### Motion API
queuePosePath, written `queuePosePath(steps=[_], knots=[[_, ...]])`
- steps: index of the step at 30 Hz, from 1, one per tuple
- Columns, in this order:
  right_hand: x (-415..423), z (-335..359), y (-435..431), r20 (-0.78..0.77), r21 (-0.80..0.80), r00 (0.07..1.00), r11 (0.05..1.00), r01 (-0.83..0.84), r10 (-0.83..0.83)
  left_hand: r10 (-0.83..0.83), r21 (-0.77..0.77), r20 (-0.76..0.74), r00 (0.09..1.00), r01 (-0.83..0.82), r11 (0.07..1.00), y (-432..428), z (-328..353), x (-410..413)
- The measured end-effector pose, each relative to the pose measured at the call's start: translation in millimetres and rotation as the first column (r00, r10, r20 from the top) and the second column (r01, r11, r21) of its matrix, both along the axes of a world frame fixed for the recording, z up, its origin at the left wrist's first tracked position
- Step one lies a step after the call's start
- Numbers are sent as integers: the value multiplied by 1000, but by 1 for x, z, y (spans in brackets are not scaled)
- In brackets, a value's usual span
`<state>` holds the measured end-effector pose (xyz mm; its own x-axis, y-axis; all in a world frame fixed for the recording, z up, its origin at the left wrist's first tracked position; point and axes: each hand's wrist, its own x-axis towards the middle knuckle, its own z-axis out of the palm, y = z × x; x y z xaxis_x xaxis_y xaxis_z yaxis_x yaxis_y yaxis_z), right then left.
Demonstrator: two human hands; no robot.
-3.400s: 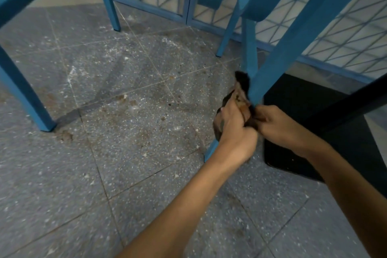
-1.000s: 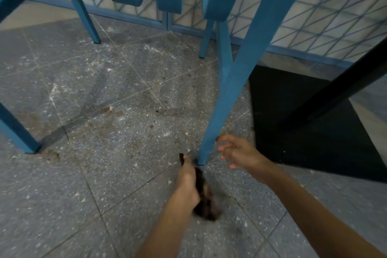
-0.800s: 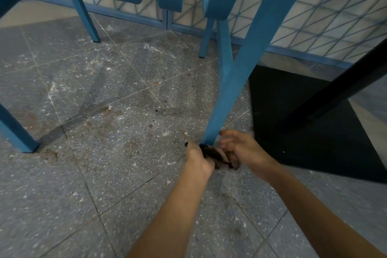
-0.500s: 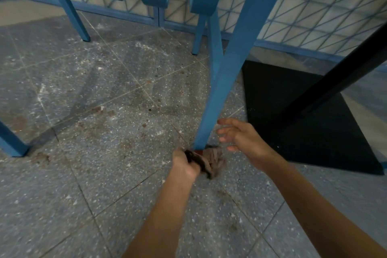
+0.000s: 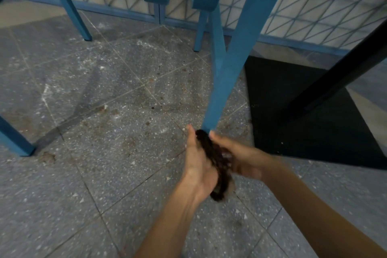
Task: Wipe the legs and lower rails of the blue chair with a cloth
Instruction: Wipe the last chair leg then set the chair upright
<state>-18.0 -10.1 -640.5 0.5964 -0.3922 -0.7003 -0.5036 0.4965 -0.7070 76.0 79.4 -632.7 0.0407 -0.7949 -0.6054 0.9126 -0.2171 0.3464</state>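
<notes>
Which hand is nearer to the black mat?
Right. The right hand lies just beside the black mat; the left hand is farther, beyond the cloth.

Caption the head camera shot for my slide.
Both hands bunch a dark cloth at the blue chair leg's foot.

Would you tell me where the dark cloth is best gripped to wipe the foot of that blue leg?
Probably grip the cloth at its two ends, one in each hand, coming from the near side. It hangs as a long bunched strip between left hand and right hand, its top at the leg foot, so it can wrap around.
</notes>
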Motion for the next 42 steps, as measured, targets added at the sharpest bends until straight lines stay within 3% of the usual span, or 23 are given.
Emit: queuePosePath(steps=[3, 5, 7, 9, 11, 16, 20, 22, 24, 26, 28, 32, 38, 42], knots=[[-14, -15, -3, 52, 69, 998, 997, 36, -39, -218, 12, 175, 960, 219, 976, -1, 3, 23], [-21, -28, -11, 36, 126, 986, 980, 154, -160, -373, 141, 442, 816, 348, 927, 2, -3, 53], [-23, -36, -9, 55, 290, 922, 890, 352, -383, -411, 277, 627, 661, 304, 912, 6, -8, 85], [-19, -42, 1, 68, 371, 833, 789, 490, -549, -389, 331, 707, 591, 209, 920, 5, -10, 106], [-4, -46, 16, 26, 344, 773, 732, 588, -634, -368, 332, 716, 593, 174, 927, 1, -9, 114], [52, -41, 37, -34, 174, 749, 734, 657, -662, -332, 250, 746, 578, 220, 943, -9, -9, 99], [59, -25, 34, 82, 108, 781, 785, 610, -619, -209, 162, 759, 617, 132, 978, -14, -5, 94], [57, -9, 31, 169, 0, 790, 801, 599, -590, -179, 151, 773, 609, 96, 984, -13, -4, 100], [53, 8, 28, 220, -256, 827, 787, 561, -518, -180, 164, 786, 592, 81, 983, -9, -1, 107], [50, 20, 19, 92, -660, 916, 665, 349, -390, -167, 160, 785, 597, 65, 985, -7, 2, 116], [48, 23, 17, -109, -863, 936, 500, 77, -333, -162, 155, 786, 597, 64, 986, -3, 5, 122], [57, 4, 26, -30, -813, 943, 557, 170, -332, -147, 149, 801, 580, 45, 988, 1, 5, 123], [53, -61, 29, -182, -625, 944, 774, 106, -276, -190, 172, 795, 576, 87, 981, 0, 5, 115], [51, -58, 21, -135, -619, 949, 773, 142, -283, -183, 169, 801, 570, 77, 983, -1, 9, 117]])
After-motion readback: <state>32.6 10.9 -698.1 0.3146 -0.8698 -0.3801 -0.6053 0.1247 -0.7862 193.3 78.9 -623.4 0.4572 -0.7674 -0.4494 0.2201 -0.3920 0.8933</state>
